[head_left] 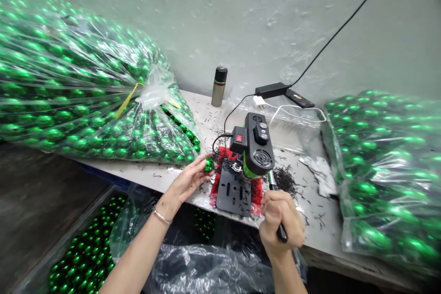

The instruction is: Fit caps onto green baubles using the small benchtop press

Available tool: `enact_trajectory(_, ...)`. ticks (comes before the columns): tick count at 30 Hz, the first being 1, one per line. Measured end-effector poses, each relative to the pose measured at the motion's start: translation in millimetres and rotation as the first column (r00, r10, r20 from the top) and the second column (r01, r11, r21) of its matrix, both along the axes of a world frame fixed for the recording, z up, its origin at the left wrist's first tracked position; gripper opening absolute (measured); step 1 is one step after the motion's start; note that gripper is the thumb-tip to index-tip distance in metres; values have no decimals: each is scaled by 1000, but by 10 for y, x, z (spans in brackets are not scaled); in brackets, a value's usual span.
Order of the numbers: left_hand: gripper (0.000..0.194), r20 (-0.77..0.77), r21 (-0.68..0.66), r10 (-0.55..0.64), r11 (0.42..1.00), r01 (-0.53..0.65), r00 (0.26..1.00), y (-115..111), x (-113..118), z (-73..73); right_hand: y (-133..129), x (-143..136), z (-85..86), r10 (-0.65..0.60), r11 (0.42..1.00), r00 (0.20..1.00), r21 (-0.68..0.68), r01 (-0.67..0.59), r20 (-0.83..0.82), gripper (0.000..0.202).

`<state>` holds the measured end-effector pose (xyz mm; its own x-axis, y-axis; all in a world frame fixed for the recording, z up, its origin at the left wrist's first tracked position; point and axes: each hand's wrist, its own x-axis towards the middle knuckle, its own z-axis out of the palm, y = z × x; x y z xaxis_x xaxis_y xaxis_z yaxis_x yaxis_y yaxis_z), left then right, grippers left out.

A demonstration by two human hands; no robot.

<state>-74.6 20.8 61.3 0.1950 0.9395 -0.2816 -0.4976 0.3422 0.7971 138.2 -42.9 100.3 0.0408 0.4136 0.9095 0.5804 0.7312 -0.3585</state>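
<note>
A shiny green ball ornament point(208, 164) is pinched in the fingertips of my left hand point(193, 175), just left of a small black bench machine point(259, 144). My right hand point(281, 220) is wrapped round the machine's lever handle point(282, 233), whose black grip slants down toward me. The machine has a red switch, round vents and a green lower edge. Its slotted black base plate point(233, 193) lies on a red sheet point(257, 189). What sits under the machine's head is partly hidden.
Large clear bags of green balls stand at left point(86, 96) and right point(389, 170). A thermos point(219, 86), power adapter point(272, 90), phone-like black slab point(299, 98) and white glove-like cloth point(321, 174) lie behind and beside the machine. Black scraps point(285, 181) litter the table. Below, a plastic-lined container holds green balls point(86, 243).
</note>
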Motion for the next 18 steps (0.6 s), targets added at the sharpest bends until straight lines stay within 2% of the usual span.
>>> enact_trajectory(4,33,28,-68,9,998,-7,1000,-97,245,-207,-5,10,-8,1,1000,1000,-16,-1,21,25)
enact_trajectory(9,36,-5,-39,74,997,-74,997,-138,442,-280,-11,16,-32,-1,1000,1000,-31,2,25,24)
enact_trajectory(11,39,-95,-7,103,994,-105,990,-144,487,-288,-18,16,-36,0,999,1000,-45,1,24,24)
enact_trajectory(13,41,-247,67,126,991,-113,961,-153,529,-311,-24,14,-30,-1,998,1000,-59,2,25,24)
enact_trajectory(18,43,-559,307,190,952,-11,807,-226,636,-411,-19,15,41,-19,999,1000,-50,20,23,24)
